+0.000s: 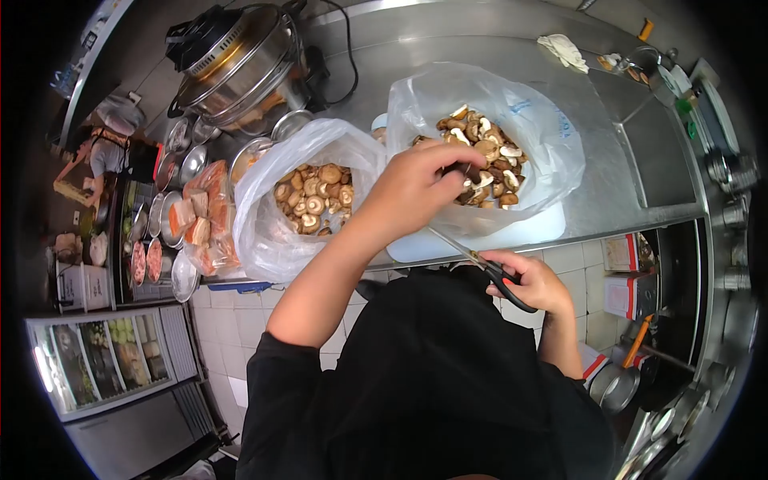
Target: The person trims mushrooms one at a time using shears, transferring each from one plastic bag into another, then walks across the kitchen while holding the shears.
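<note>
My left hand (424, 182) reaches over the right-hand plastic bag (552, 152), its fingers curled round a dark mushroom (462, 169) that they partly hide. Whole and cut brown mushrooms (500, 152) lie in that bag, some with pale undersides up. Close to my body, my right hand (538, 282) grips a pair of scissors (472, 256) by its black handles, blades pointing up and left below the left hand. Left of my forearm stands a second open plastic bag (264, 192) holding many brown-capped mushrooms (316, 196).
A white cutting board (528, 228) lies under the right bag at the counter's front edge. Metal bowls (194, 162) and bagged meat (212, 212) crowd the left side, with a large steel cooker (240, 72) behind. A crumpled cloth (564, 50) lies at back right. Another person (104, 156) is far left.
</note>
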Demonstrator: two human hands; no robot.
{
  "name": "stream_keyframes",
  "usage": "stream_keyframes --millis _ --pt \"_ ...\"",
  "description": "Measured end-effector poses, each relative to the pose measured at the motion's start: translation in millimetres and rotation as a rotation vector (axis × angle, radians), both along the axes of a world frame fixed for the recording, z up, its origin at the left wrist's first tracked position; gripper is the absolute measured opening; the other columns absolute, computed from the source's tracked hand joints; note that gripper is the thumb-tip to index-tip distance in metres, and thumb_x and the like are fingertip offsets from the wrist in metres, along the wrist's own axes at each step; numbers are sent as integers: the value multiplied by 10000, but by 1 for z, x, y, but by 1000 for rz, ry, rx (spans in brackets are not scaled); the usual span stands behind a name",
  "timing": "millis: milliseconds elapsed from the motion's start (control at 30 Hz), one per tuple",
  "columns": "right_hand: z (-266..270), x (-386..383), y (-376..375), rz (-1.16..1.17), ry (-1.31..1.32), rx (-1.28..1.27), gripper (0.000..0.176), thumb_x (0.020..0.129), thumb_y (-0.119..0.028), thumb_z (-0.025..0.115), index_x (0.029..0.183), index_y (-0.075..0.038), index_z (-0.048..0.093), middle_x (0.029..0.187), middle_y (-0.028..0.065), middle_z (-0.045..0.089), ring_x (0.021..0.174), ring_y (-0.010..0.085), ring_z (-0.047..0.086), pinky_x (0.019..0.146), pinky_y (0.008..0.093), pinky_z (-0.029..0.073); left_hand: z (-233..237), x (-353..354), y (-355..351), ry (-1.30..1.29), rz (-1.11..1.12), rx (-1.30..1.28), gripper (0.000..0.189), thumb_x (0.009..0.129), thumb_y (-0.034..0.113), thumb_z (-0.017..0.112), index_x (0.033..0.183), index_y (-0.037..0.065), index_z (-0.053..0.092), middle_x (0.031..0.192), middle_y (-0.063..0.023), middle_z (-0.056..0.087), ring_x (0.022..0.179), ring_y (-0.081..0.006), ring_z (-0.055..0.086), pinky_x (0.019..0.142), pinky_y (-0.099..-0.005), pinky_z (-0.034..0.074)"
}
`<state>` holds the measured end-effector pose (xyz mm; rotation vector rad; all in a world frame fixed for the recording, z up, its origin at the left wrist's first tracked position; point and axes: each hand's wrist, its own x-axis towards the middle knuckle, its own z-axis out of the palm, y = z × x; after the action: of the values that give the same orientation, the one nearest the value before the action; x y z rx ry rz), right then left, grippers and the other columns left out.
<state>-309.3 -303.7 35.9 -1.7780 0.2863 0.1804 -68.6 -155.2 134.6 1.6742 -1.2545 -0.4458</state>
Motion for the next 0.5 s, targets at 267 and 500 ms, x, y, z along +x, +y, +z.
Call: stream_keyframes --millis 267,500 --pt "-8 -26 4 -61 17 24 572 833 -129 812 1366 -119 605 628 -73 445 585 54 391 540 253 319 -25 26 -41 -358 199 103 318 926 168 661 1227 68 683 1014 -129 698 825 -159 624 754 -291 516" --pt "-6 3 4 -61 76 296 620 853 -81 799 1419 -87 545 691 -80 520 609 22 461 582 182 382 32 48 80 38 469 -138 320 950 65 583 1262 37 648 1046 -31 674 854 -86 604 717 -239 503"
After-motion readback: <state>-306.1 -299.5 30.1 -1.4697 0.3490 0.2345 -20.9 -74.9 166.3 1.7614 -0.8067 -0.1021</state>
